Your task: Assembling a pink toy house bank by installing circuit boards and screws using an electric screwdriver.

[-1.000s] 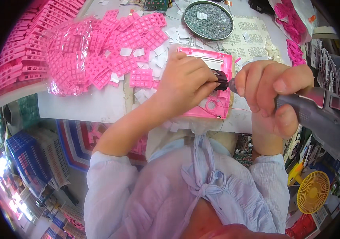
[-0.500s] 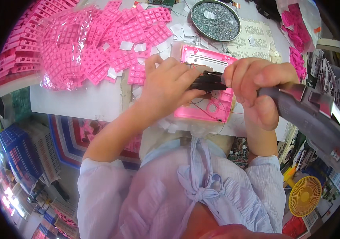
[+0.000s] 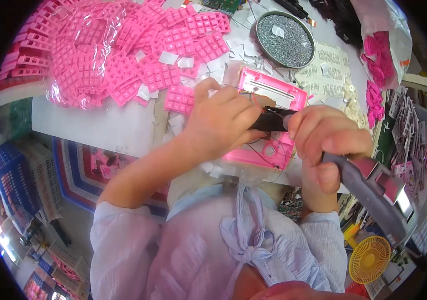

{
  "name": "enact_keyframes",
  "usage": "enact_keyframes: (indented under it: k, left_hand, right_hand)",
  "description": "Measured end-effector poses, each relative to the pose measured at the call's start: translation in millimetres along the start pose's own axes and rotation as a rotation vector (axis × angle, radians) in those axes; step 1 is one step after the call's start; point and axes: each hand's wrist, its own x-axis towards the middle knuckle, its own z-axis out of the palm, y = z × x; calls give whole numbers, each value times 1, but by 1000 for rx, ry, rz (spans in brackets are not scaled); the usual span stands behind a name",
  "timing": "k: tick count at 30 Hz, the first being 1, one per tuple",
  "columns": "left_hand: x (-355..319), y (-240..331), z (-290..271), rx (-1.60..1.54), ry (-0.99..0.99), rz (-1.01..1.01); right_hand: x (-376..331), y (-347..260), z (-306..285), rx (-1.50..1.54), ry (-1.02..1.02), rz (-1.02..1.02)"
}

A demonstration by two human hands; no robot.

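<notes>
The left hand (image 3: pixel 218 122) reaches in from the lower left on a bare forearm, palm down, its fingers curled and pinching at their tips toward the right. The right hand (image 3: pixel 326 145) sits just beside it, closed in a fist with knuckles up, the wrist rising from the near edge.

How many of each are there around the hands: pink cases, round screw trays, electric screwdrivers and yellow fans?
Pink case: 1
Round screw tray: 1
Electric screwdriver: 1
Yellow fan: 1
Total: 4
</notes>
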Motion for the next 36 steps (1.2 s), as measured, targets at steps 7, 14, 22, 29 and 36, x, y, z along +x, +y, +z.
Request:
enact_keyframes:
  k: [7, 14, 22, 29, 36]
  left_hand:
    - [-2, 0, 2, -23, 19, 40]
    - [-2, 0, 5, -47, 62, 60]
    - [-5, -3, 6, -6, 12, 108]
    - [2, 1, 2, -36, 17, -19]
    - [5, -4, 3, -204, -59, -202]
  right_hand:
    - [-8, 3, 10, -140, 10, -68]
    - [-1, 2, 11, -137, -7, -11]
    - [12, 5, 2, 68, -23, 206]
    - [10, 8, -32, 149, -91, 330]
    - [-38, 8, -49, -847, -340, 324]
